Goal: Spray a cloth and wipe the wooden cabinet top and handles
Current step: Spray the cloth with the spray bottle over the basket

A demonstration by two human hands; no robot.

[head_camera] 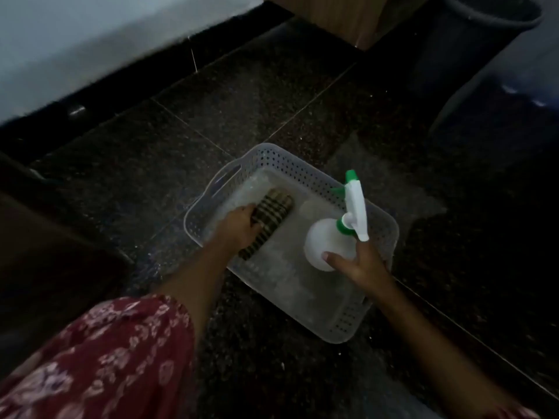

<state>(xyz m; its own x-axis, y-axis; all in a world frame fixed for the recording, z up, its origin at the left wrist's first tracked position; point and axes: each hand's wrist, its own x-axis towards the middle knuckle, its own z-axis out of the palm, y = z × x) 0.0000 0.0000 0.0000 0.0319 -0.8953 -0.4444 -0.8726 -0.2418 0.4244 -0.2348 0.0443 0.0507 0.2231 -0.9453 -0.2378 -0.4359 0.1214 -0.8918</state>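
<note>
A white perforated plastic basket (305,173) stands on the dark floor. Inside it, at the left, lies a folded checked cloth (273,211); my left hand (239,226) is closed over the cloth's near end. At the right of the basket stands a white spray bottle (325,244) with a green collar and nozzle tip. My right hand (360,267) has its thumb on the bottle's body and a finger up by the trigger. A corner of the wooden cabinet (341,16) shows at the top of the view.
The floor is dark speckled granite tile (242,101). A pale wall (90,40) runs along the upper left. A dark bucket (484,31) stands at the upper right beside the cabinet. A dark furniture edge (45,237) sits at the left.
</note>
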